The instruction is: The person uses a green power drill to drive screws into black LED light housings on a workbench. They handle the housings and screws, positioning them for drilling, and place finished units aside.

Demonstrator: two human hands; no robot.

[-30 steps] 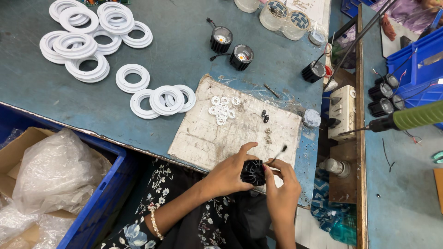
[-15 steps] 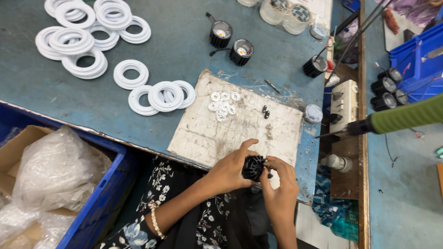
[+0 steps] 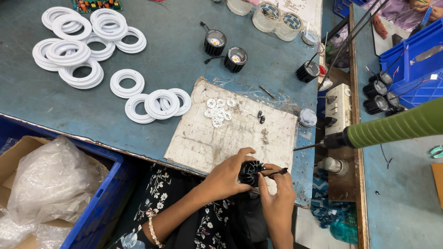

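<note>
Left hand (image 3: 228, 177) clasped around a small black finned lamp body (image 3: 250, 172), held at the near edge of the bench (image 3: 184, 60), just over the lap in a dark flowered dress (image 3: 184, 221). Right hand (image 3: 277, 196) pinched on a thin black tool (image 3: 276, 172), tip laid against the right side of the lamp body. Both hands touching the same part, thumbs close together. Right behind them, a worn pale board (image 3: 230, 133) lying flat on the bench, with a cluster of small white washers (image 3: 218, 110) near its far middle and two tiny dark pieces (image 3: 260, 116) just beside them. Farther back, two black lamp bodies (image 3: 225, 50) standing upright with wires trailing. To the left, piles of white plastic rings (image 3: 78, 48) spread over the blue-grey surface, a few overlapping rings (image 3: 157, 103) nearest the board. At the right, a green-handled screwdriver (image 3: 392, 129) hanging level, tip pointing toward the board. Beyond it, a white power strip (image 3: 338, 108) and more black lamp bodies (image 3: 378, 94) beside a blue crate (image 3: 410, 60). Lower left, a blue bin (image 3: 92, 203) holding a cardboard box with crumpled clear plastic bags (image 3: 50, 184).
</note>
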